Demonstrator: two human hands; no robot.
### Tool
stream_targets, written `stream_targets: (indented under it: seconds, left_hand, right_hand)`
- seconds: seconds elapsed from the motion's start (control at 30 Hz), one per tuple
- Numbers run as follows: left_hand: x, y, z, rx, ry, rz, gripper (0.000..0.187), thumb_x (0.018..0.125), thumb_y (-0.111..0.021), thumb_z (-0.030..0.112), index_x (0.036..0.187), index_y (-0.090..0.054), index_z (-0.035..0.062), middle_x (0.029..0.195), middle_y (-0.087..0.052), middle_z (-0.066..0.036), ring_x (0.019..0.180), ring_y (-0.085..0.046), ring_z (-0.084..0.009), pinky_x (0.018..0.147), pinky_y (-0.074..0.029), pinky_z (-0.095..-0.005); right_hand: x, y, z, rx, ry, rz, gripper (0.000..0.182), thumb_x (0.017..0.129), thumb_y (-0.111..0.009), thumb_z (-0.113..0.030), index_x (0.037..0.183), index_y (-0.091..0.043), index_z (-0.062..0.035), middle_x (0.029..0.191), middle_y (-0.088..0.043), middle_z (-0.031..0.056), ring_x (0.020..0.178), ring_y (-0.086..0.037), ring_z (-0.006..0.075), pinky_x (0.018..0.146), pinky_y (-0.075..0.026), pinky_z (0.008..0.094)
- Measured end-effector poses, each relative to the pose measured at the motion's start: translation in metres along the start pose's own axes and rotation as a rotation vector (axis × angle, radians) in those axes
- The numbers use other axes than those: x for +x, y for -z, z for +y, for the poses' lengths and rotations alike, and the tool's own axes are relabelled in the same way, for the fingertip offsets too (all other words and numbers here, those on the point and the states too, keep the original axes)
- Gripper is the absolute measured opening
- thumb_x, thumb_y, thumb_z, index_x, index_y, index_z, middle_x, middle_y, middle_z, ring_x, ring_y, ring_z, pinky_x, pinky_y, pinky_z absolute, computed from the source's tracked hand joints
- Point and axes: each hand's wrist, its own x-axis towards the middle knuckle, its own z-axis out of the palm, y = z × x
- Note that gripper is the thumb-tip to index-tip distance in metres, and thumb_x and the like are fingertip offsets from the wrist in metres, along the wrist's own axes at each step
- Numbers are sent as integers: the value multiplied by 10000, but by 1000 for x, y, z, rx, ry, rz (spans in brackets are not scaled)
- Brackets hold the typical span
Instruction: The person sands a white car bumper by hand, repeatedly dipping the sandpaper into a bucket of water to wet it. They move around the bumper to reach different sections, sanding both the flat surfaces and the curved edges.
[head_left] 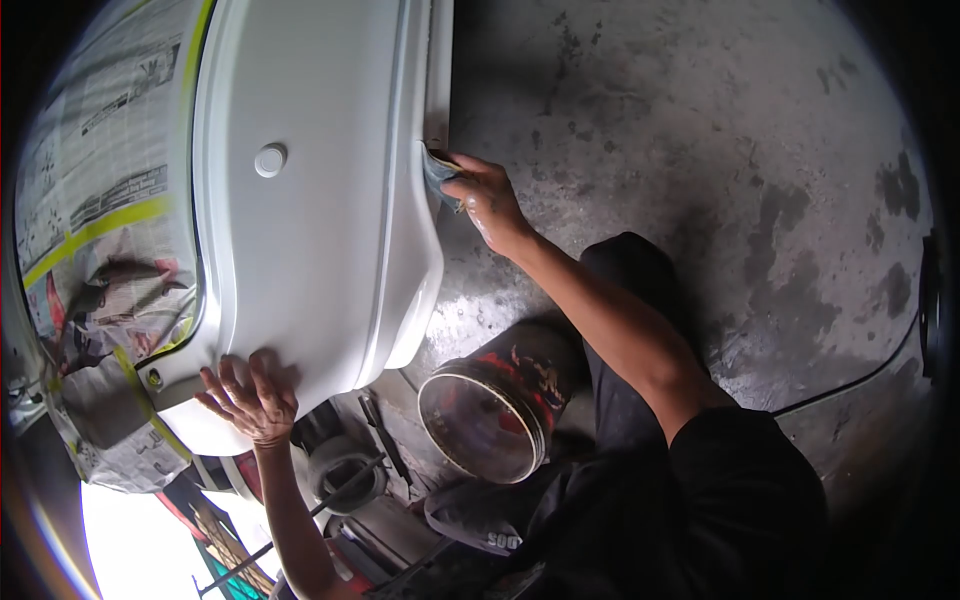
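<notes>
A white car body panel (310,200) fills the left-middle of the head view, with a round white cap (270,160) on its face. My left hand (250,400) lies on the panel's lower part, fingers spread and holding nothing. At the panel's right edge my right hand (485,200) is closed on a folded grey-blue sheet that looks like sandpaper (440,178). The sheet presses against the edge, and the hand looks wet. Newspaper masking (110,130), bordered with yellow-green tape (95,240), covers the window area beside the panel.
A dark, paint-stained bucket (485,425) stands on the concrete floor (640,110) by my legs. Wet patches (790,260) mark the floor, and a thin black cable (850,385) runs across it. Grey round parts (345,475) and a dark bar lie below the panel.
</notes>
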Motion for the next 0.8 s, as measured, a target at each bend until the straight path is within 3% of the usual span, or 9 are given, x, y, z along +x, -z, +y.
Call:
stream_targets:
  seconds: [0.07,0.1,0.23,0.33,0.4,0.5,0.6,0.67,0.8]
  left_hand:
    - [0,0,1,17,9,-13,594,1113,-248,513,1533,-477,160,1552,-433,-247,1514,-324,-530,1232,-121,-729]
    - [1,1,2,17,12,-15,594,1113,-248,513,1533,-477,160,1552,-433,-247,1514,-324,-530,1232,-121,-729]
    - [4,2,3,-3,15,-4,557,1113,-274,481,1539,-469,180,1538,-444,-246,1511,-333,-532,1235,-118,-734]
    - [3,1,4,-1,25,1,553,1117,-259,485,1542,-466,199,1517,-461,-246,1509,-339,-533,1237,-113,-738]
    - [5,0,3,4,27,8,555,1118,-254,488,1539,-470,198,1517,-461,-246,1511,-338,-532,1236,-113,-739]
    - [3,2,3,8,14,-11,555,1117,-259,485,1538,-469,191,1521,-458,-246,1511,-337,-532,1237,-113,-739]
    - [4,0,3,8,10,25,552,1116,-269,477,1537,-472,184,1529,-450,-242,1508,-342,-531,1238,-112,-738]
    - [3,-2,3,14,17,23,550,1113,-279,472,1537,-476,184,1538,-440,-237,1512,-336,-529,1239,-113,-738]
    - [7,-1,2,19,16,20,547,1110,-288,470,1536,-484,187,1546,-433,-233,1515,-332,-528,1240,-114,-736]
  right_hand:
    - [-16,-4,-9,-276,-40,-70,493,936,-706,-99,1387,-602,68,1036,-682,16,916,-584,82,780,-472,281]
    - [-16,-11,-11,-261,21,-68,460,916,-713,-144,1328,-612,35,938,-662,25,732,-560,102,658,-480,286]
    - [-11,-27,-22,-484,-217,-106,365,967,-703,-113,1308,-645,3,888,-624,-7,798,-532,83,692,-457,287]
    - [-13,-20,11,-642,-46,58,207,1003,-688,-137,1158,-703,-1,765,-561,-28,693,-481,79,623,-432,289]
    - [-14,-16,16,-689,266,178,162,1032,-651,-115,1061,-722,28,709,-561,-16,636,-471,72,582,-418,283]
    - [23,-19,0,-511,220,152,130,1000,-573,-35,980,-681,34,750,-591,93,648,-529,136,617,-466,327]
    - [1,-34,14,-599,250,194,152,1001,-546,-11,1015,-690,32,777,-605,83,682,-538,128,637,-467,313]
    - [-40,-32,59,-623,367,257,201,1048,-597,-45,1197,-696,47,853,-723,82,766,-635,77,685,-516,262]
    - [-35,-30,45,-519,252,186,195,1056,-586,-65,1127,-717,62,815,-685,55,761,-601,61,676,-492,248]
